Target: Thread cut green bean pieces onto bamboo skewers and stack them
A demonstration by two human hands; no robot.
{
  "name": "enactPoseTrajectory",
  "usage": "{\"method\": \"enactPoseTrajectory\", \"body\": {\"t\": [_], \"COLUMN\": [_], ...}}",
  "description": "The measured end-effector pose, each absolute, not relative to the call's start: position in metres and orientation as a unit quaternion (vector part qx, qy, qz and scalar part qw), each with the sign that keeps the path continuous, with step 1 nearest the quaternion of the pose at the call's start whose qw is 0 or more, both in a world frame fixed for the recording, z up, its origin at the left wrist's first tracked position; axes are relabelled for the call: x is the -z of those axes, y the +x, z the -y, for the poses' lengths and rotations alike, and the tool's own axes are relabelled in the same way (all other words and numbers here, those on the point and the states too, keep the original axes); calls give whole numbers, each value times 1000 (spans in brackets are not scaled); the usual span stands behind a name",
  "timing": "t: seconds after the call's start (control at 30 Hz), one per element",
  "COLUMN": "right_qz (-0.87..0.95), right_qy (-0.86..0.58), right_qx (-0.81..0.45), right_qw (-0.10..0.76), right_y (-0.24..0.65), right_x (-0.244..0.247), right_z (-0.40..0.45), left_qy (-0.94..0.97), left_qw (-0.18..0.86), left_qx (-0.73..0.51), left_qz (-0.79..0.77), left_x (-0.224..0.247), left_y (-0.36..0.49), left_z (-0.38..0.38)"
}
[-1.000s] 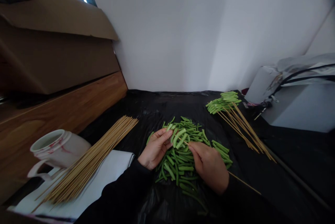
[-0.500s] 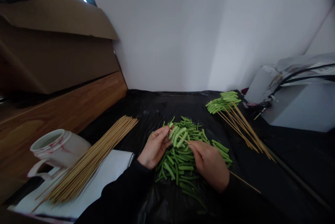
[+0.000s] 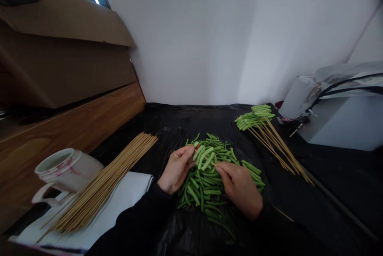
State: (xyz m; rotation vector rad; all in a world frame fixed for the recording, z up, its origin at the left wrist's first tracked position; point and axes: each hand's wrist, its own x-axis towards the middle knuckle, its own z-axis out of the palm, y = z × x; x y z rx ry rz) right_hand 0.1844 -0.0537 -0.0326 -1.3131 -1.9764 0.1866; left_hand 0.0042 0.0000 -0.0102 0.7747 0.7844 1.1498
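Observation:
Over the middle of the black plastic sheet, my right hand is closed around a thin bamboo skewer. Several cut green bean pieces sit side by side across it. At the skewer's far end, my left hand pinches another bean piece between thumb and fingers; whether the tip has gone through it is hidden. Beneath both hands spreads a loose pile of cut green beans. Part of the skewer's rear end shows beyond my right wrist.
At left, a bundle of bare skewers leans on a tipped white mug over a white cloth. Loaded bean skewers lie at back right, near a grey box. A cardboard box stands left, against the white wall.
My left thumb and fingers have shifted slightly at the skewer's tip. The skewer's rear end behind my right wrist looks slightly lower and less exposed. Everything else stays put.

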Motion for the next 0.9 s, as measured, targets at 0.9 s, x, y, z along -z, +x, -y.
{"method": "enactPoseTrajectory", "body": {"t": [0.9], "right_qz": [729], "right_qy": [-557], "right_qx": [90], "right_qw": [387], "right_y": [211], "right_x": [23], "right_z": [42], "left_qy": [540], "left_qw": [559], "left_qx": [-454], "left_qz": [-436], "left_x": [-2], "left_y": [-33], "left_z": [-21]}}
